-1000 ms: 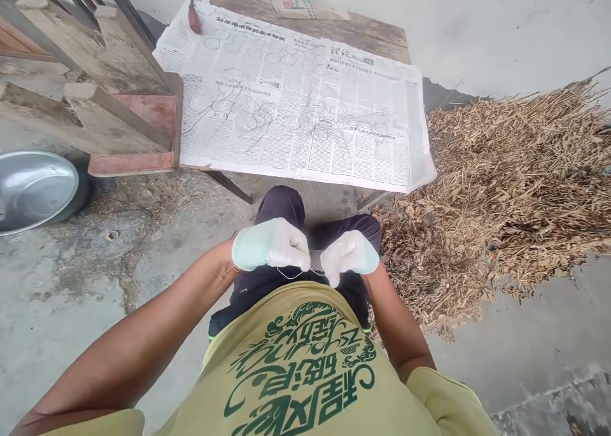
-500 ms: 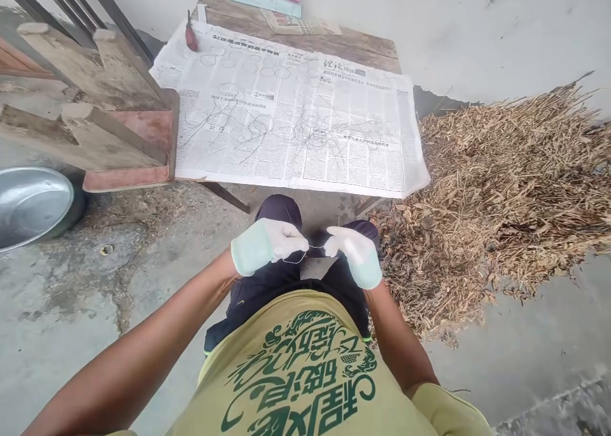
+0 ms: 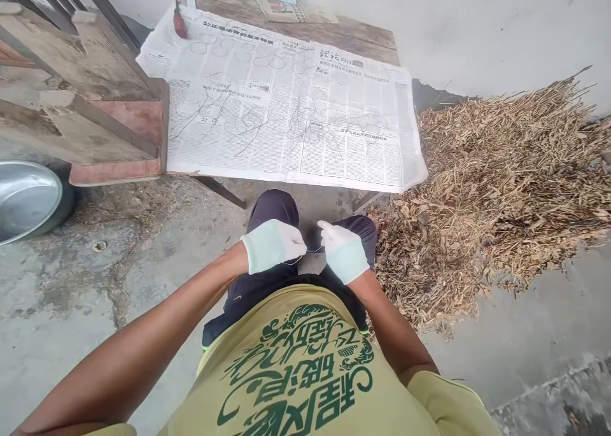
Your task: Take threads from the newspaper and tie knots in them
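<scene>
Both my hands wear white gloves and meet over my lap. My left hand point(image 3: 274, 245) is closed, pinching a thin wire point(image 3: 312, 251) that runs across to my right hand point(image 3: 341, 250), which also pinches it with curled fingers. Ahead of my knees stands a low wooden table point(image 3: 353, 35) covered by a newspaper point(image 3: 281, 105). Several wire loops and tangled strands point(image 3: 238, 114) lie spread on the newspaper.
A red-handled tool point(image 3: 179, 22) lies at the table's far left corner. A wooden frame point(image 3: 86, 105) stands on the left, with a metal basin point(image 3: 26, 197) beside it. A heap of dry straw point(image 3: 496, 188) covers the concrete floor on the right.
My hands have drawn closer together and turned slightly, the wire between them now shorter; the loop that hung below them has gone. The view has shifted a little.
</scene>
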A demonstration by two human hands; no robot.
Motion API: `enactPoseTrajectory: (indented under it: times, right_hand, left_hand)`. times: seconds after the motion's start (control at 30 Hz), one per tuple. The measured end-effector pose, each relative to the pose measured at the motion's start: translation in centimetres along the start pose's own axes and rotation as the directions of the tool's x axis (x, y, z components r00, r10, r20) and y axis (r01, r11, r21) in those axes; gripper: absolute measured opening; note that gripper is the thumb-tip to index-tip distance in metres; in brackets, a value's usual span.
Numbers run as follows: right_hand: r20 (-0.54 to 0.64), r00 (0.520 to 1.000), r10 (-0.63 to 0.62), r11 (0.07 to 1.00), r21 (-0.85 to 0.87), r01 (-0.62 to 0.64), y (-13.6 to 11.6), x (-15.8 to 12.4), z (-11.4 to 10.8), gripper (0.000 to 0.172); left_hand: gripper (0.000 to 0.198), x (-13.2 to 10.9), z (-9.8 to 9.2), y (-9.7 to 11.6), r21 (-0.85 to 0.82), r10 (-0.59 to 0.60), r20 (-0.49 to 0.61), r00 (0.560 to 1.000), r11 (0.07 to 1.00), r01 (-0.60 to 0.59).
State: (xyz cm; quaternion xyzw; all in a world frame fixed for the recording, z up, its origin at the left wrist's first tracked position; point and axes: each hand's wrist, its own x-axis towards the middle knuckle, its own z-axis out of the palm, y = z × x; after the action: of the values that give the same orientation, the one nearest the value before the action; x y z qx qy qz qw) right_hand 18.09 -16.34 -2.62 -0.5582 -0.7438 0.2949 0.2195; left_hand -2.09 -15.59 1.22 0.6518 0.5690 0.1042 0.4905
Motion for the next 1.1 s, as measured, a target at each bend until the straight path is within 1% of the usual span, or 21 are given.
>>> enactPoseTrajectory:
  times: [0.03,0.07,0.1,0.17,0.2,0.23,0.3,0.33,0.37,0.4,0.43,0.5,0.57,0.63,0.67,0.77,0.83,0.9,1.0,1.1]
  right_hand:
    - [0.018,0.999,-0.029,0.999,-0.041,0.029,0.0,0.0,0.0,0.038]
    - [0.027,0.999,-0.031,0.999,-0.044,0.032,0.0,0.1,0.0,0.038]
    - [0.021,1.0,-0.001,1.0,-0.006,0.002,0.0,0.2,0.0,0.038]
    - [-0.011,0.99,0.143,0.977,0.163,-0.14,0.2,0.6,0.0,0.037]
    - [-0.023,0.972,0.234,0.94,0.262,-0.22,0.3,0.8,0.0,0.037]
    - [-0.028,0.948,0.317,0.891,0.353,-0.287,0.5,1.0,0.0,0.037]
    - [-0.036,0.901,0.432,0.793,0.49,-0.361,0.9,1.4,0.0,0.039]
    - [-0.048,0.883,0.467,0.76,0.532,-0.372,1.0,1.6,0.1,0.04]
    - [-0.068,0.869,0.49,0.742,0.556,-0.375,1.2,1.7,0.1,0.041]
    - [-0.093,0.858,0.505,0.738,0.563,-0.373,1.3,1.9,0.1,0.042]
    - [-0.123,0.85,0.513,0.746,0.554,-0.37,1.4,2.0,0.1,0.043]
    - [-0.178,0.839,0.514,0.776,0.513,-0.367,1.4,2.4,0.1,0.043]
    - [-0.2,0.837,0.51,0.794,0.485,-0.367,1.1,2.9,0.2,0.043]
    - [-0.195,0.843,0.502,0.799,0.478,-0.365,0.6,3.4,0.5,0.043]
    - [-0.187,0.848,0.495,0.8,0.478,-0.362,0.4,3.5,0.7,0.042]
    - [-0.181,0.864,0.469,0.818,0.459,-0.348,-0.3,3.7,1.5,0.039]
    - [-0.186,0.873,0.45,0.834,0.436,-0.338,-0.6,3.4,1.9,0.038]
    - [-0.174,0.885,0.433,0.844,0.424,-0.329,-0.8,3.1,2.1,0.038]
    - [-0.142,0.897,0.419,0.844,0.425,-0.327,-1.0,2.5,1.9,0.038]
    - [-0.123,0.914,0.386,0.857,0.415,-0.305,-0.9,2.0,1.5,0.037]
  left_hand:
    - [0.021,0.2,-0.1,0.1,0.017,0.004,0.022,1.0,1.0,-0.004]
    - [0.02,0.3,-0.2,0.2,0.018,0.003,0.045,0.999,1.0,-0.004]
    - [0.02,0.5,-0.4,0.2,0.004,-0.003,0.067,0.998,1.0,0.003]
    - [0.027,0.6,-1.0,0.1,-0.057,-0.03,0.082,0.996,0.998,0.035]
    - [0.034,0.6,-1.4,-0.1,-0.098,-0.046,0.061,0.997,0.994,0.052]
    - [0.042,0.5,-1.6,-0.3,-0.148,-0.059,0.013,0.998,0.987,0.061]
    - [0.057,0.1,-1.6,-0.8,-0.264,-0.08,-0.138,0.987,0.964,0.041]
    - [0.062,-0.2,-1.2,-1.1,-0.336,-0.097,-0.213,0.972,0.942,0.02]
    - [0.067,-0.6,-0.7,-1.3,-0.412,-0.119,-0.264,0.957,0.911,0.0]
    - [0.071,-1.0,0.1,-1.4,-0.492,-0.141,-0.284,0.949,0.87,-0.018]
    - [0.075,-1.3,1.1,-1.5,-0.567,-0.147,-0.282,0.948,0.823,-0.041]
    - [0.079,-1.9,3.3,-1.4,-0.672,-0.101,-0.249,0.963,0.734,-0.097]
    - [0.081,-1.9,5.3,-1.0,-0.701,-0.047,-0.209,0.977,0.704,-0.116]
    - [0.082,-1.5,6.8,-0.5,-0.726,-0.112,-0.227,0.967,0.682,-0.092]
    - [0.08,-1.1,7.2,-0.2,-0.745,-0.159,-0.252,0.955,0.661,-0.087]
    - [0.064,0.0,7.3,0.3,-0.792,-0.254,-0.345,0.904,0.596,-0.134]
    - [0.05,0.4,6.9,0.5,-0.796,-0.27,-0.401,0.876,0.576,-0.187]
    - [0.039,0.4,6.4,0.6,-0.784,-0.266,-0.43,0.863,0.584,-0.211]
    - [0.033,0.2,5.8,0.5,-0.756,-0.239,-0.42,0.875,0.625,-0.192]
    - [0.033,0.0,5.3,0.2,-0.724,-0.214,-0.382,0.899,0.675,-0.147]
